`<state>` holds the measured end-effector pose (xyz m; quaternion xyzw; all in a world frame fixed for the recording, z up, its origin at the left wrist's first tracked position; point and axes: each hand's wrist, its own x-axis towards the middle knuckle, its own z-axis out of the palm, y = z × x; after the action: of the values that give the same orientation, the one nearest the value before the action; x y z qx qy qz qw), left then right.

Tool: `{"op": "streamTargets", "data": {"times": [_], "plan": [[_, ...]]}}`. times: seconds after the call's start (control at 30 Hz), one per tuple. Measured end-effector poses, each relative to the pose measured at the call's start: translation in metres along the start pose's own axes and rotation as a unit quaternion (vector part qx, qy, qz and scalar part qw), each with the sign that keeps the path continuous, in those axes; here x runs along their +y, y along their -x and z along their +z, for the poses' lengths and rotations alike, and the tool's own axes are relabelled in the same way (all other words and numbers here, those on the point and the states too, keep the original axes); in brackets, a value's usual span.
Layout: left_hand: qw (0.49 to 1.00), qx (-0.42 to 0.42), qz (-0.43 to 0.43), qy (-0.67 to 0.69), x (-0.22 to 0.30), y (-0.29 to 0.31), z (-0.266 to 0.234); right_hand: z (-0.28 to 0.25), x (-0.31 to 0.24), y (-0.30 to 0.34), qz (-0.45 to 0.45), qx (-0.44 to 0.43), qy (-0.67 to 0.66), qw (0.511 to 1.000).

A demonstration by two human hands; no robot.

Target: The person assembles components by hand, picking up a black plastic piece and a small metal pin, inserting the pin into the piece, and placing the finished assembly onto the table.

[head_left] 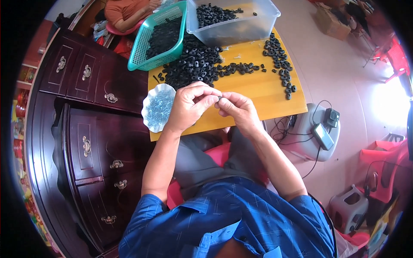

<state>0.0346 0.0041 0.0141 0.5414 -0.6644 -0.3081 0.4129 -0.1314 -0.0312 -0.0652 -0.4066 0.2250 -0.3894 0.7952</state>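
Above the near edge of the yellow tabletop point(258, 92), my left hand point(189, 105) and my right hand point(241, 111) meet fingertip to fingertip. Between them they pinch a small black piece point(220, 98), mostly covered by the fingers. A white scalloped dish point(155, 128) of thin silvery metal pins or screws stands beside my left hand. Beyond the hands lies a heap of small black ring-like parts point(195, 64). From it a loose row of black parts point(241, 68) runs rightward, and another line of them point(282, 64) follows the right edge.
A green basket point(134, 60) and a clear plastic bin point(236, 32), both holding black parts, occupy the far side. Dark wooden drawers point(107, 155) flank the left. At right, a grey stool point(301, 146) carries cabled devices. Another person point(124, 15) sits at far left.
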Motion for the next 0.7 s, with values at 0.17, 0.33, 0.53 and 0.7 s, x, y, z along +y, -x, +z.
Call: {"op": "streamTargets", "data": {"times": [0.17,0.33,0.53,0.7], "plan": [[0.996,0.018,-0.018,0.081,-0.002,-0.006,0.007,-0.005,-0.001,-0.003,-0.004,-0.011,-0.096,0.995],[0.979,0.1,-0.075,0.159,-0.022,-0.041,0.026,-0.007,-0.008,0.001,-0.01,-0.054,-0.164,0.985],[0.994,0.025,0.019,-0.109,-0.056,-0.083,0.09,-0.006,-0.014,0.008,-0.004,-0.116,-0.169,0.979],[0.968,-0.026,0.063,-0.242,-0.064,-0.106,0.124,-0.008,-0.018,0.004,-0.025,-0.117,-0.143,0.983]]}}
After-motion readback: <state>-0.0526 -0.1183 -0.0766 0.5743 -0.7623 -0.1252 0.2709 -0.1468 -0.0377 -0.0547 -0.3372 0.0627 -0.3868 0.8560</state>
